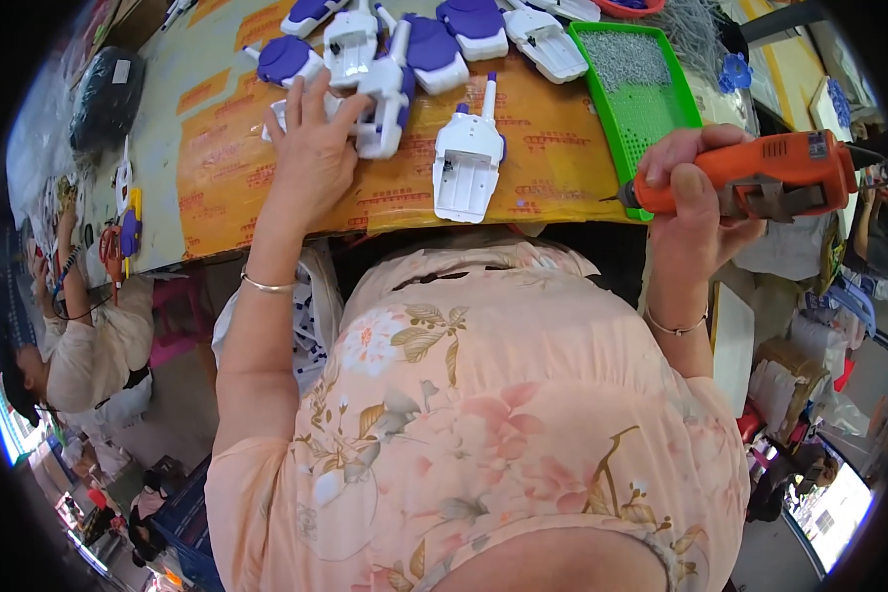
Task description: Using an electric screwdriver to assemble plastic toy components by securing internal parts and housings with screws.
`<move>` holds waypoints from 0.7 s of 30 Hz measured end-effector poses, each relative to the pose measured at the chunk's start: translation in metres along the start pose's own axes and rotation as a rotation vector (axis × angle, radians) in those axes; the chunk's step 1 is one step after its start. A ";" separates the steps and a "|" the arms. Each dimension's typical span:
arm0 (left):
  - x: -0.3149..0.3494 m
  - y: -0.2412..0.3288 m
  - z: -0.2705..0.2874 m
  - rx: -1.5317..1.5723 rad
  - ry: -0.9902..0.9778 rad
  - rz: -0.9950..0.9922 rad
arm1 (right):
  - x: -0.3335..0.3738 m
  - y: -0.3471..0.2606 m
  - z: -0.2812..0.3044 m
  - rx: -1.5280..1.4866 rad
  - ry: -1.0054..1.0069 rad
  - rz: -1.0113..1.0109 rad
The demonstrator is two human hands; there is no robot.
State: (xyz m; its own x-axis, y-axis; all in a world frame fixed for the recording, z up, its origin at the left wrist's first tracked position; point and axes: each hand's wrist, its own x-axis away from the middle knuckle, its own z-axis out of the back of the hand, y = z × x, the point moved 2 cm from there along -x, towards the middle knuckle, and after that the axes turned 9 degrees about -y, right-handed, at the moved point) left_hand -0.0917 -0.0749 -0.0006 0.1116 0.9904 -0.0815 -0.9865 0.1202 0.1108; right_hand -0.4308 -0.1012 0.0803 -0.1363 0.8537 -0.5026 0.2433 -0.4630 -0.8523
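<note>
My left hand (316, 148) lies with spread fingers over the white and purple plastic toy handset casings at the far left of the worktable. Its fingertips cover part of a white casing, and its thumb side is against a white and purple casing (383, 111). Whether it grips either one is hard to see. In my right hand (696, 192) is an orange electric screwdriver (775, 176), held level with its bit pointing left. Between my hands a single white casing (467, 168) rests with its hollow battery side up and its antenna pointing away.
A green tray (651, 118) holding many small screws stands right of the casings. Several more purple and white casings (434, 49) lie along the back. A dark wrapped bundle (109, 99) sits at far left. Another person (99, 335) works at the left side.
</note>
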 end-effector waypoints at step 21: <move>-0.024 0.126 0.012 0.308 0.027 -0.498 | -0.023 0.020 0.069 0.165 0.291 0.028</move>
State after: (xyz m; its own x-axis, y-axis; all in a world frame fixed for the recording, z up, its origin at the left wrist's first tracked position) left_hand -0.2177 -0.0826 0.0278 0.5460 0.8077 -0.2225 -0.7352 0.5893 0.3350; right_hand -0.4893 -0.1463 0.0651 0.1542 0.8614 -0.4839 0.0809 -0.4992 -0.8627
